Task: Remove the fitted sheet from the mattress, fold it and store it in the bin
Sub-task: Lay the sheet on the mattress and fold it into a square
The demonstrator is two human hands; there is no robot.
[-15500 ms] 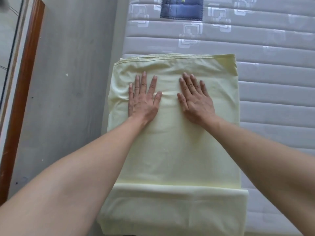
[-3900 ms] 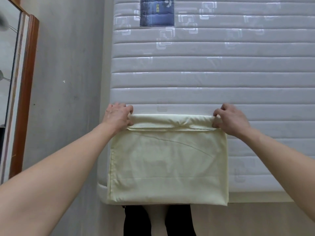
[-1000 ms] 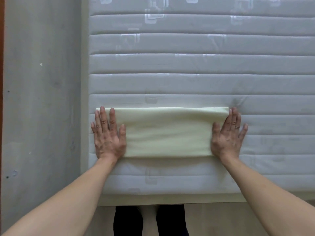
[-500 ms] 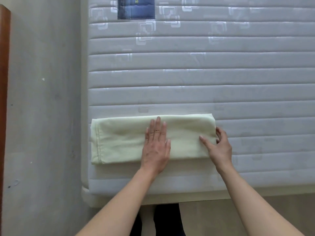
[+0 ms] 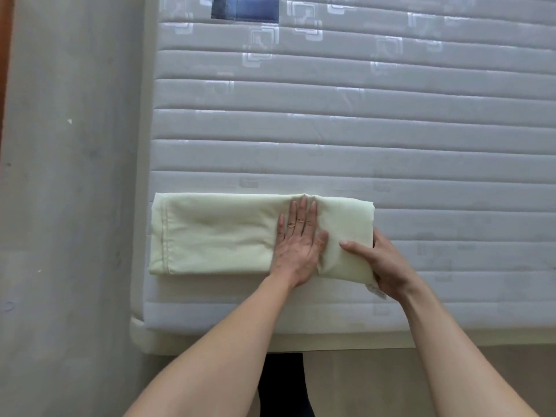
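fitted sheet [image 5: 216, 233] is lying folded in a long strip on the mattress [image 5: 331, 130], near edge. your left hand [image 5: 298, 245] is pressing flat, fingers open; your right hand [image 5: 382, 263] is gripping its right end.

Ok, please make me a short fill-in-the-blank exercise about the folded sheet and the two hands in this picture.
1. The folded pale yellow sheet lies on the bare quilted ____.
2. The left hand presses flat on the sheet, with two ____ on its fingers.
3. The right hand grips the sheet's ____ end and lifts it.
4. The blue label sits at the ____ edge of the picture.

Missing words: mattress; rings; right; top
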